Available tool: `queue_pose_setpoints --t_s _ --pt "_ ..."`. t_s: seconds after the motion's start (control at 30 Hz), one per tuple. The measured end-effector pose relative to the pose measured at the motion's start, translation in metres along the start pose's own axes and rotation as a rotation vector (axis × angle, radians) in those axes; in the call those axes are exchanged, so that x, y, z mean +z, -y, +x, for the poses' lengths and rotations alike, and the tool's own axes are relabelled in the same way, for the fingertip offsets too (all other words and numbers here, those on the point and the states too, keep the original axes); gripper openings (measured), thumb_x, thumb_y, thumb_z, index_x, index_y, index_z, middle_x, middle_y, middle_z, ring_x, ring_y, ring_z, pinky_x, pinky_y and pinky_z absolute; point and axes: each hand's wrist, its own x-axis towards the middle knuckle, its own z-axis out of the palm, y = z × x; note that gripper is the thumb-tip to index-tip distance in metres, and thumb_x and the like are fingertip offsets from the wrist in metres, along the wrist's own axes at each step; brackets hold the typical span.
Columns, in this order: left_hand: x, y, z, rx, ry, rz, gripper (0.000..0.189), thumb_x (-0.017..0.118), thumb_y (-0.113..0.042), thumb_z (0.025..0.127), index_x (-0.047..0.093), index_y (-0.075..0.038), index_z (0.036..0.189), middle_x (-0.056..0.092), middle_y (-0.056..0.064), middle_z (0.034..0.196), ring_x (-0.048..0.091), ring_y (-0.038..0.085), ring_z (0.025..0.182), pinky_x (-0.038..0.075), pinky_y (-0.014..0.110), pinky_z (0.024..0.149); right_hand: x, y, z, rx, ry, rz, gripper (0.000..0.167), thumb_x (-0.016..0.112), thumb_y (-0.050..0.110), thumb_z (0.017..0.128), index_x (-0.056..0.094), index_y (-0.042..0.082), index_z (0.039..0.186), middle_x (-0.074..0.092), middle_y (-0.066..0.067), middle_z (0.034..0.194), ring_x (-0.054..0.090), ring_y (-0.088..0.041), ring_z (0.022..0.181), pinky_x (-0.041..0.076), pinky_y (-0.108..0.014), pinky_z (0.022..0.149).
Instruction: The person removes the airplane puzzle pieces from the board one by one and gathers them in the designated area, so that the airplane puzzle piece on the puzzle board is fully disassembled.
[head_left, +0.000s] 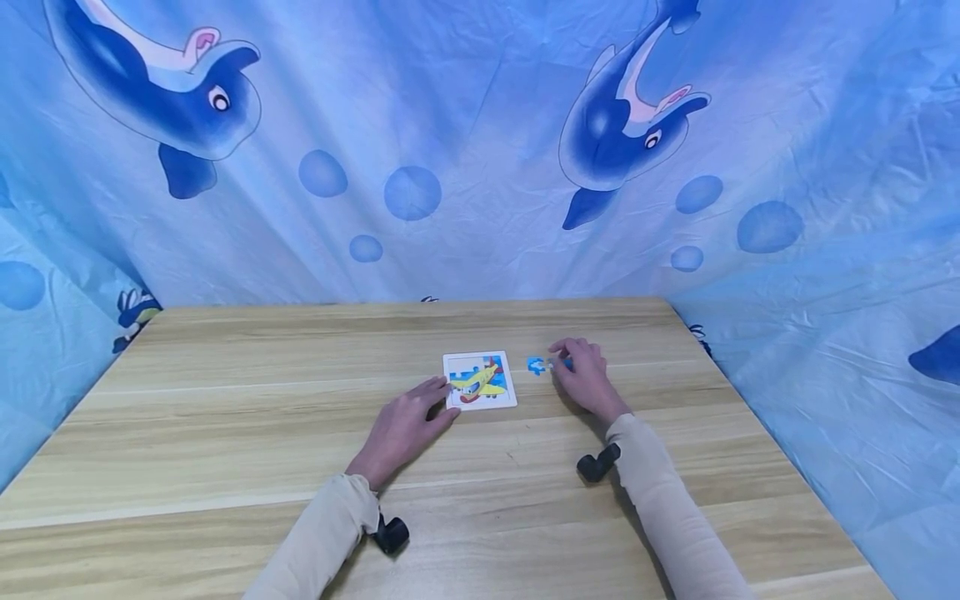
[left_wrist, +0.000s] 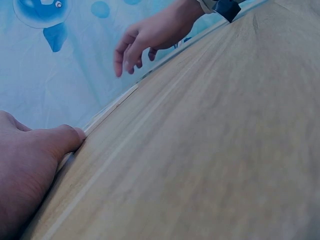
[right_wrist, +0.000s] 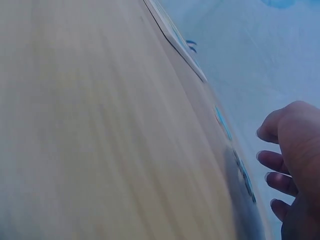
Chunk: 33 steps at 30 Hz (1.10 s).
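Note:
A square jigsaw puzzle in a white frame (head_left: pixel 461 364) lies on the table, showing a yellow and red airplane on blue. Its upper left part is bare of pieces. My left hand (head_left: pixel 405 425) rests at the frame's lower left corner, thumb and fingers extended against the edges. Right of the frame lies a blue and white puzzle piece (head_left: pixel 536 365). More blue (right_wrist: pixel 245 180) lies flat beside it, partly under my right hand (head_left: pixel 583 375). That hand hovers with loosely bent fingers, and the right wrist view shows a gap between fingertips and pieces.
The wood-grain table (head_left: pixel 225 433) stretches back to a blue curtain (head_left: pixel 465 125) printed with dolphins and bubbles. More curtain hangs along both sides. A black wrist device (head_left: pixel 597 463) sits on the right sleeve, and another (head_left: pixel 392 535) on the left.

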Motion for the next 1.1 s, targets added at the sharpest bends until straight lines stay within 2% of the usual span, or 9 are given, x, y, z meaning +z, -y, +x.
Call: queue_pose_setpoints --t_s 0.37,0.53,1.1 --pt "-0.001 0.000 0.000 -0.003 0.009 0.016 0.049 0.072 -0.037 0.099 0.069 -0.004 0.134 0.062 0.015 0.141 0.059 0.032 0.131 0.050 0.050 0.105 0.023 0.022 0.008 -0.056 0.038 0.025 0.022 0.062 0.009 0.098 0.067 0.001 0.118 0.061 -0.012 0.103 0.048 -0.038 0.107 0.034 -0.059 0.095" --pt "0.000 0.000 0.000 -0.003 0.000 0.016 0.048 0.073 -0.037 0.098 0.070 -0.004 0.133 0.063 0.015 0.141 0.059 0.032 0.131 0.051 0.050 0.104 0.032 0.032 0.012 -0.051 0.059 0.037 0.021 0.063 0.011 0.099 0.069 0.003 0.118 0.061 -0.011 0.104 0.048 -0.036 0.107 0.035 -0.056 0.093" --pt "0.002 0.001 -0.002 -0.001 -0.008 -0.010 0.048 0.074 -0.036 0.098 0.069 -0.005 0.134 0.063 0.015 0.141 0.059 0.033 0.130 0.050 0.050 0.104 0.058 0.052 0.020 -0.046 0.097 -0.055 0.014 0.063 0.015 0.102 0.071 0.009 0.112 0.061 -0.011 0.111 0.047 -0.034 0.113 0.036 -0.053 0.096"
